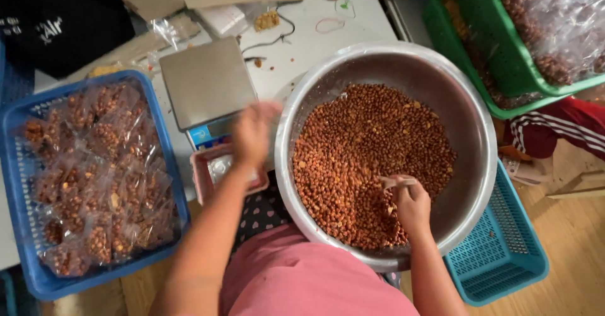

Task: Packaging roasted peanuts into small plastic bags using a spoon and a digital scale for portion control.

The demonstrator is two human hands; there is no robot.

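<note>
Cluttered white table (315,45): reddish-brown peanuts (372,158) heap the steel bowl (466,102); right hand (413,206) grip holds a scoop (397,182); left hand (252,133) blurred.

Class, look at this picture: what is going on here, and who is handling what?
A person sits over a big metal bowl of reddish-brown nuts. The right hand dips a small scoop into the nuts. The left hand, blurred, hovers above a small pink tray beside a kitchen scale. A blue basket on the left holds many filled clear bags.
</note>
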